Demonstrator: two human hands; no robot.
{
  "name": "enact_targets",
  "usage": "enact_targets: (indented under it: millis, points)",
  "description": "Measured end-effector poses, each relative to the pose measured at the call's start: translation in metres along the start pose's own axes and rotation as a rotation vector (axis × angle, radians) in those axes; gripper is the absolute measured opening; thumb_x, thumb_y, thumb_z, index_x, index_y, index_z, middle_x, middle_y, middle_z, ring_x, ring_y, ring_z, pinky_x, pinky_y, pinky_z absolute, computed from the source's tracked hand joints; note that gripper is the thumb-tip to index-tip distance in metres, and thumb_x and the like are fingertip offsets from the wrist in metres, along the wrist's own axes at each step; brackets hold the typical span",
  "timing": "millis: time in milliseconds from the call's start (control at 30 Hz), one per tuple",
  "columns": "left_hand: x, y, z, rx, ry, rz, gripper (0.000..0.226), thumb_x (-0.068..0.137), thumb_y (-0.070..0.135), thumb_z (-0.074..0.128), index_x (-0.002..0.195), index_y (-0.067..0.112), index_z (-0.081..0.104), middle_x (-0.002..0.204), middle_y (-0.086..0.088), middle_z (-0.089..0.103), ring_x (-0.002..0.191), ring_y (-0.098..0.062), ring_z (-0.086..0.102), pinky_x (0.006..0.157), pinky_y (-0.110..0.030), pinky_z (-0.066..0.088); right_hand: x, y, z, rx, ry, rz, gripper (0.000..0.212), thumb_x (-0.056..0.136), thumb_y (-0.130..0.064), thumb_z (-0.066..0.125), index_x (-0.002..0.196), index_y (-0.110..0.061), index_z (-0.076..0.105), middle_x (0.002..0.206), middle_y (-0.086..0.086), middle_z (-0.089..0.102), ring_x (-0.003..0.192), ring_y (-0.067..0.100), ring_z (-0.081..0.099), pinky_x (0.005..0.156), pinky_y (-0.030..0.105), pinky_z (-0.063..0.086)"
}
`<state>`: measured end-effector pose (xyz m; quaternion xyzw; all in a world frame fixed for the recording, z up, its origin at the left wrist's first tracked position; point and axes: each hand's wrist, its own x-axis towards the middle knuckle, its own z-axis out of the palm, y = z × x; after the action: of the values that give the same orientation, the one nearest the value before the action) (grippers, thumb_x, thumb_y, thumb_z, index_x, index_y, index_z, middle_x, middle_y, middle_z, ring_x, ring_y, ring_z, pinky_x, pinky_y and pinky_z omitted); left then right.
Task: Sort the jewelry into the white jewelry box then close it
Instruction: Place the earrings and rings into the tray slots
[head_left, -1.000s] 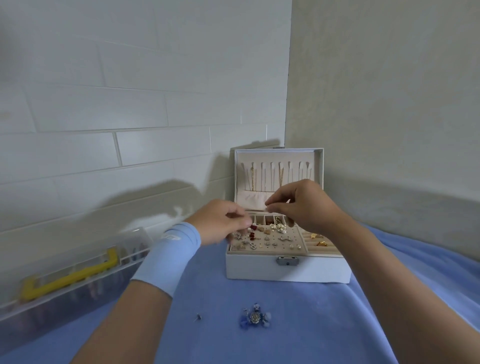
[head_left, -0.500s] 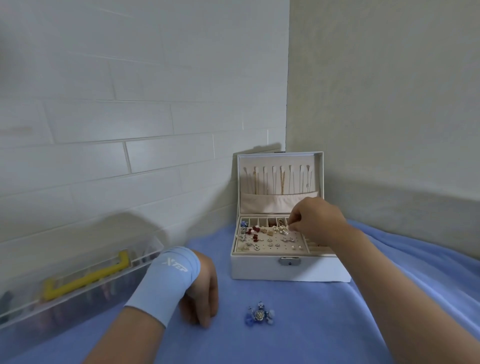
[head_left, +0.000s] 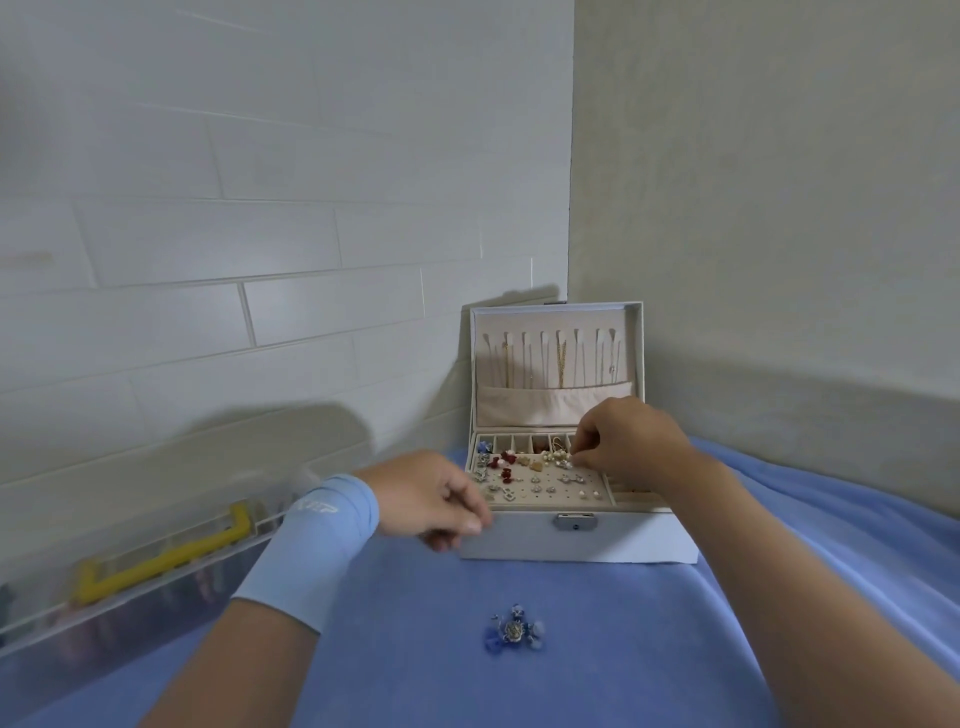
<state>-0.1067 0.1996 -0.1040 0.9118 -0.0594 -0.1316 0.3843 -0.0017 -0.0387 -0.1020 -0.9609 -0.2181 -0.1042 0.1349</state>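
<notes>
Forearms enter from the lower edge, over a blue cloth (head_left: 597, 649) that covers the supporting surface. Nearest on the cloth lies a blue-and-silver jewelry cluster (head_left: 511, 631), loose, in front of the box and well apart from both hands.

Left hand (head_left: 431, 499), with a light blue wrist sleeve (head_left: 311, 540) behind it, sits at the front left corner of the white jewelry box (head_left: 576, 540). Its fingers are curled, tips touching that corner; whether they hold anything cannot be told.

The box stands on the cloth, with a metal clasp (head_left: 574, 521) at mid-front and its lid (head_left: 558, 319) open and upright. Its top tray carries an earring panel (head_left: 540, 488) set with red, silver and pearl studs, and a row of small compartments runs behind the panel.

Right hand (head_left: 623, 441) hangs over the right rear part of the tray. Its fingers are pressed together and point down, pinching a small pearl piece (head_left: 563, 458) at the panel's far edge.

Thin chains (head_left: 561, 358) hang from hooks inside the lid, above a fabric pocket (head_left: 550, 405). At left, along the tiled wall (head_left: 260, 234), lies a clear plastic case (head_left: 130, 613) with a yellow handle (head_left: 166, 556).
</notes>
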Motion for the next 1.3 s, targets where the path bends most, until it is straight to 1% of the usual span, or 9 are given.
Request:
enact_targets:
  millis: [167,367,433,567,667,733,867,1067,1300]
  points:
    - [0.021,0.021,0.006,-0.3,0.226,0.201,0.011,0.094,0.002,0.063,0.095,0.009,0.072,0.066,-0.002,0.065,0.059,-0.012,0.06,0.062,-0.021,0.052,0.0,0.002,-0.002,0.026,-0.048,-0.034,0.005,0.088,-0.031,0.074,0.089,-0.032,0.079,0.091,-0.016,0.071,0.086,0.004,0.063,0.067,0.021,0.047]
    - [0.047,0.035,0.014,-0.649,0.358,0.238,0.009,0.093,0.0,0.063,0.097,0.006,0.069,0.068,-0.003,0.063,0.059,-0.012,0.06,0.064,-0.026,0.053,0.001,0.005,-0.006,0.103,-0.012,-0.04,0.01,0.088,-0.024,0.072,0.089,-0.031,0.079,0.085,-0.02,0.069,0.087,0.003,0.064,0.084,0.031,0.057]
    - [0.054,0.034,0.017,-0.692,0.368,0.237,0.008,0.094,0.001,0.063,0.097,0.007,0.068,0.065,-0.003,0.064,0.058,-0.014,0.059,0.067,-0.029,0.051,0.002,0.005,-0.008,0.232,0.057,-0.066,0.007,0.088,-0.024,0.074,0.087,-0.031,0.076,0.086,-0.017,0.07,0.083,0.002,0.065,0.08,0.029,0.057]
    - [0.061,0.031,0.021,-0.862,0.378,0.21,0.007,0.092,0.001,0.066,0.097,0.005,0.067,0.067,-0.004,0.065,0.058,-0.012,0.062,0.057,-0.021,0.055,-0.002,-0.012,-0.016,0.697,0.06,-0.176,0.018,0.083,-0.008,0.081,0.096,-0.018,0.074,0.087,-0.002,0.075,0.055,0.006,0.061,0.056,0.024,0.053]
    - [0.063,0.03,0.023,-1.017,0.31,0.188,0.006,0.092,0.001,0.065,0.095,0.006,0.065,0.068,-0.005,0.065,0.057,-0.012,0.062,0.055,-0.02,0.056,-0.004,-0.023,-0.017,0.748,0.068,-0.223,0.014,0.081,-0.006,0.083,0.092,-0.012,0.077,0.085,0.003,0.076,0.051,0.008,0.058,0.055,0.024,0.053]
    - [0.063,0.03,0.023,-1.067,0.285,0.195,0.006,0.092,0.002,0.065,0.096,0.006,0.065,0.07,-0.006,0.065,0.056,-0.013,0.062,0.054,-0.02,0.056,-0.004,-0.025,-0.015,0.791,0.094,-0.205,0.009,0.081,-0.011,0.083,0.088,-0.013,0.079,0.074,0.0,0.075,0.049,0.01,0.054,0.052,0.023,0.05]
    - [0.063,0.029,0.02,-0.985,0.292,0.237,0.008,0.094,0.009,0.064,0.099,0.004,0.067,0.076,-0.005,0.069,0.059,-0.013,0.063,0.055,-0.021,0.056,-0.005,-0.023,-0.012,0.872,0.095,-0.135,0.008,0.087,-0.017,0.078,0.09,-0.01,0.08,0.057,-0.007,0.067,0.046,0.01,0.048,0.047,0.018,0.042]
    - [0.056,0.024,0.015,-0.723,0.349,0.32,0.017,0.094,0.003,0.063,0.11,0.005,0.07,0.082,-0.009,0.071,0.067,-0.015,0.065,0.063,-0.024,0.056,-0.006,-0.022,-0.01,0.989,-0.026,-0.094,0.016,0.095,-0.018,0.068,0.089,-0.006,0.077,0.077,0.003,0.075,0.048,0.013,0.046,0.043,0.017,0.035]
    - [0.055,0.023,0.015,-0.565,0.448,0.328,0.008,0.089,0.005,0.07,0.097,0.005,0.072,0.075,-0.012,0.07,0.066,-0.019,0.067,0.063,-0.028,0.06,-0.006,-0.023,-0.009,0.997,-0.076,-0.071,0.021,0.095,-0.023,0.069,0.089,-0.005,0.078,0.081,0.007,0.075,0.05,0.013,0.045,0.046,0.021,0.032]
